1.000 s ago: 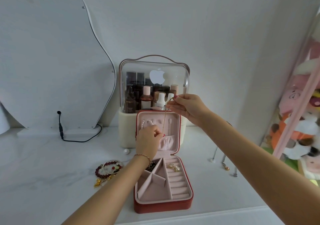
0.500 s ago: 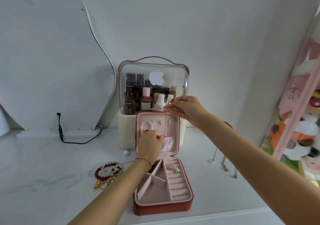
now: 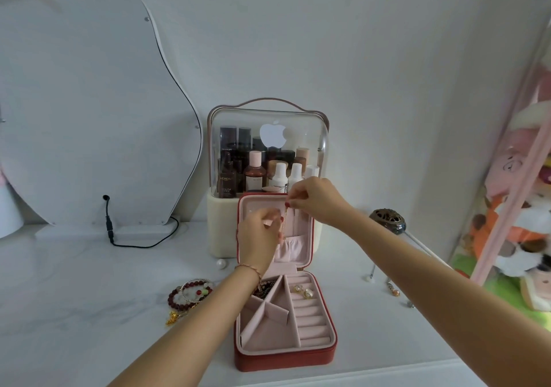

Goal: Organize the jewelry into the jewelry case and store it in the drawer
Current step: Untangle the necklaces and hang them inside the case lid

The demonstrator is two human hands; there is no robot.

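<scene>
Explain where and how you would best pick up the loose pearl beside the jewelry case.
Pinch the pearl across its middle from above. It is round and smooth, so probably rolls; it lies on the table close to the cosmetics box, leaving little room to come in sideways.

Much of the jewelry case (image 3: 325, 354) lid's left half is covered by the left hand (image 3: 258, 237), whose fingertips are blurred. The chain (image 3: 285, 219) pinched above the lid is too thin to be traced. Right of the case, stuffed toys (image 3: 512, 237) are cut off by the frame edge.
</scene>
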